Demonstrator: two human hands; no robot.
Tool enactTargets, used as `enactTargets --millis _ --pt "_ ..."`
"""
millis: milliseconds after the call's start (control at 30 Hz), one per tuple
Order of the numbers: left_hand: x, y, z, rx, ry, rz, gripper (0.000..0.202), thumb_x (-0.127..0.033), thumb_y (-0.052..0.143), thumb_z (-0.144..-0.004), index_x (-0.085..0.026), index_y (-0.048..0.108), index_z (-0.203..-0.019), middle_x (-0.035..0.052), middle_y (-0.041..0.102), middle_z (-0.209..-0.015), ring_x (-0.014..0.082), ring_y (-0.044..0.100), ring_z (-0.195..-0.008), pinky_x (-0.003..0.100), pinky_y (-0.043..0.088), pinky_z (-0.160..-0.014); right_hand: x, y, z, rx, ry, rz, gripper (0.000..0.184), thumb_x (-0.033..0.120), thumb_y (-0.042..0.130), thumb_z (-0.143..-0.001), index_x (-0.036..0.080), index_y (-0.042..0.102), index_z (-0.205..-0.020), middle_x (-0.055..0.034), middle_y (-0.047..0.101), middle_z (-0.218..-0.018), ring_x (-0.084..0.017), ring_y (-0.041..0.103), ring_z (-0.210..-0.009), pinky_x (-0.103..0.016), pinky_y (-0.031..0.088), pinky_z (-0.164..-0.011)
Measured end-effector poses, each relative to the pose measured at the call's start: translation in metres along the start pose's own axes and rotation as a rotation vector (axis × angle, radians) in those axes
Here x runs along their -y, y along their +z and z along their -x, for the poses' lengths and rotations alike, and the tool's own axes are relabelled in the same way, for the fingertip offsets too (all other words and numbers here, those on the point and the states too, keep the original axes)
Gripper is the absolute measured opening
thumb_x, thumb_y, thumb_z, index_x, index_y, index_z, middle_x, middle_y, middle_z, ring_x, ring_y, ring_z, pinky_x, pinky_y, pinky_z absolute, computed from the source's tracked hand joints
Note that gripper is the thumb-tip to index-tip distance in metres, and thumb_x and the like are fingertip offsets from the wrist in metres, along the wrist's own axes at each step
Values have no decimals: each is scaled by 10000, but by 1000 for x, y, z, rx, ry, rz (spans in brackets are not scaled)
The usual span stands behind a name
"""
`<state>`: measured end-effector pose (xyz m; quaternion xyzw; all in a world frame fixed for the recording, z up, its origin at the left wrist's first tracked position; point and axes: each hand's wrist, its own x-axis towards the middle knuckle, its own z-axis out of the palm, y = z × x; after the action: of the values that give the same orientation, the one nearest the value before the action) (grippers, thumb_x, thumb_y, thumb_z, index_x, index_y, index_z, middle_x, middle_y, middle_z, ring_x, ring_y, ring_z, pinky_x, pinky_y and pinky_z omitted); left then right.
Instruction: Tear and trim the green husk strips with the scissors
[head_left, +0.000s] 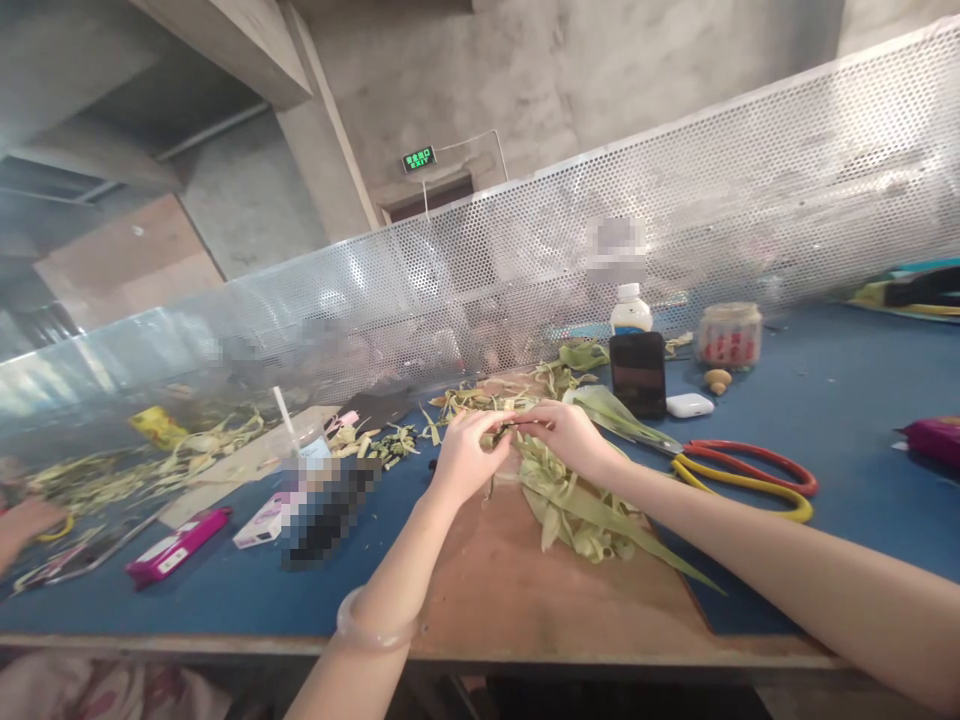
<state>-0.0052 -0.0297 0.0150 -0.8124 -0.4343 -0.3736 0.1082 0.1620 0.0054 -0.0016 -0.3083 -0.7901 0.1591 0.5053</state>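
Observation:
My left hand [463,458] and my right hand [567,434] meet above a brown board [510,585] on the blue table [847,400]. Both pinch a small dark strip with a pale green leaf piece [508,432] between their fingertips. A heap of green leaf strips [581,505] lies on the board just under and to the right of my right hand. A pale bangle [373,625] circles my left wrist.
Large red and yellow scissors [750,475] lie right of the leaves. A dark phone [637,374], white earbud case [689,405], bottle [630,310] and jar [729,335] stand behind. A perforated metal screen [675,230] runs along the back. Pink boxes [178,545] and another person's hand [26,522] are at left.

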Motion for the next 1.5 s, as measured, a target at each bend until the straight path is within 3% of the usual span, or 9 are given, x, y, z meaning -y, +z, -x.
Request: enactTargets --millis 100,233,433,700,867,1033,1233,1367,1500 --pt "-2 -1 0 -2 8 -9 268 -247 487 -777 -246 574 -1031 17 632 -903 146 553 -780 395 293 -960 -1 1 0 34 60 -24 200 221 549 -739 183 652 -905 -45 647 -847 -135 564 -710 -240 427 -650" --pt "-2 -2 0 23 49 -10 285 -235 486 -773 -240 563 -1048 31 630 -922 159 551 -822 386 329 -938 4 -1 0 160 166 -146 287 340 508 -764 160 592 -971 -42 638 -868 -123 553 -684 -227 412 -603" --pt "-1 0 1 45 61 -1 347 -227 513 -748 -235 514 -1095 19 624 -904 140 578 -802 398 309 -972 6 -5 -5 145 177 1 467 519 332 -818 146 555 -646 9 511 -548 -98 430 -514 -224 310 -500" --pt "-5 -4 3 128 -95 147 508 -279 519 -745 -282 392 -1236 23 581 -881 134 600 -789 277 477 -759 -1 -5 -4 148 111 55 293 330 431 -811 159 519 -589 34 471 -507 -86 398 -491 -207 293 -500" --pt "-7 -4 1 126 -137 271 393 -260 498 -753 -252 491 -1146 27 576 -865 125 596 -783 252 474 -736 1 -4 -3 91 86 -27 132 231 500 -767 159 588 -701 5 594 -649 -101 473 -577 -209 342 -566" --pt "-9 -3 1 134 -264 453 294 -280 505 -740 -195 553 -1017 55 579 -936 126 605 -704 249 491 -654 3 -3 -2 36 -6 22 98 193 508 -770 164 587 -720 -4 591 -672 -112 487 -608 -216 353 -582" --pt "-4 -3 -1 260 -441 691 258 -258 483 -724 -157 561 -948 48 598 -799 100 531 -514 199 400 -406 -3 0 -1 27 -263 266 124 145 465 -807 164 585 -778 -43 589 -755 -148 491 -745 -262 345 -696" --pt "-2 -5 -3 324 -544 802 220 -258 475 -720 -157 588 -879 4 562 -618 84 464 -438 207 362 -396 -5 -2 0 50 -345 362 162 114 436 -815 178 584 -827 -47 597 -806 -158 474 -782 -276 321 -709" --pt "-5 -6 -3 321 -570 809 225 -321 527 -700 -170 610 -844 12 577 -709 87 464 -502 203 347 -400 -6 -2 0 71 -373 350 175 96 432 -810 183 581 -838 -43 603 -818 -159 468 -804 -277 316 -717"
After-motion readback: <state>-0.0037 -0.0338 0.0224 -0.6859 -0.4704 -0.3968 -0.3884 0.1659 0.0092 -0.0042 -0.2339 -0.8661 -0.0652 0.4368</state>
